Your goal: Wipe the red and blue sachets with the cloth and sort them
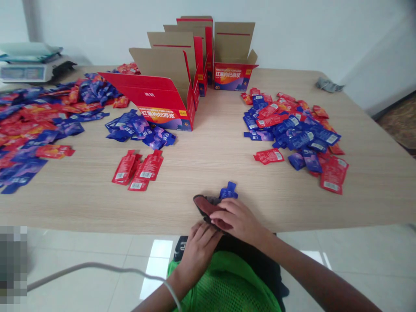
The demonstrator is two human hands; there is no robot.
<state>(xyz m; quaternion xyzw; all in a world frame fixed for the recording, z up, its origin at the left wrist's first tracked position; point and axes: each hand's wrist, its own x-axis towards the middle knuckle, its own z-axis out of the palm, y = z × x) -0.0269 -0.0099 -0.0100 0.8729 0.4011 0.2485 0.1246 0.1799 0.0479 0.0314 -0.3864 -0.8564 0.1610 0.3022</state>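
At the table's front edge my two hands meet on a dark, floppy item [203, 205] with a reddish-brown face and a blackish rim; its kind is unclear. My right hand [238, 219] grips it from above, fingers bent over the brown face. My left hand [202, 242] has its fingers curled at the lower end, and the fingertips are partly hidden. Just beyond my right fingers lies a blue sachet [229, 190], partly covered. To the left are a few red sachets [151, 167] and a small heap of blue sachets [130, 125].
Open red cartons [162, 113] stand in a row, with another carton [232, 78] behind right. Mixed sachets [292, 125] are heaped on the right, and a larger pile [39, 117] lies left. A scale [26, 69] and grey cloth [329, 85] sit farther back. A cable [107, 266] crosses below.
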